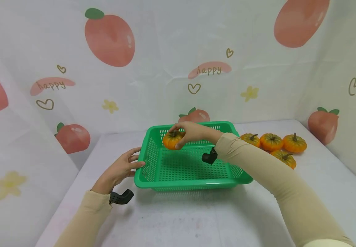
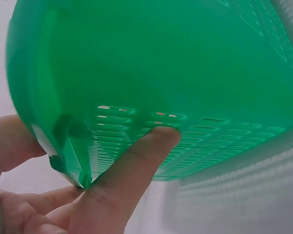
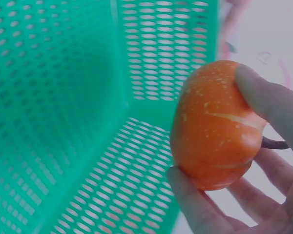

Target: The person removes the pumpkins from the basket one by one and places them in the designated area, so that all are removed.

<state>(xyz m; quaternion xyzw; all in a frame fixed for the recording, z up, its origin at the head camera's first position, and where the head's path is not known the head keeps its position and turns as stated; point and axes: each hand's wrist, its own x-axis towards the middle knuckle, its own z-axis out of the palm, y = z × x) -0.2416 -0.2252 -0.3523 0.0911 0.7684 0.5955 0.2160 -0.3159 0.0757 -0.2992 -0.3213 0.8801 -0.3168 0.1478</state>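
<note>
A green plastic basket (image 1: 193,184) with slotted walls and floor stands on the table. My right hand (image 1: 193,132) holds a small orange pumpkin (image 1: 170,140) by its sides over the basket's far left part. In the right wrist view, thumb and fingers wrap the pumpkin (image 3: 215,126), its dark stem toward the palm and its smooth orange side toward the basket wall (image 3: 161,53). At the basket's left end, my left hand (image 1: 120,169) grips the rim. One finger (image 2: 136,161) lies against the outer wall (image 2: 136,63) in the left wrist view.
Several more small pumpkins (image 1: 271,141) sit together on the table right of the basket, partly behind my right sleeve (image 1: 267,171). A white cloth with printed fruit (image 1: 110,39) hangs behind and at both sides of the table (image 1: 178,219).
</note>
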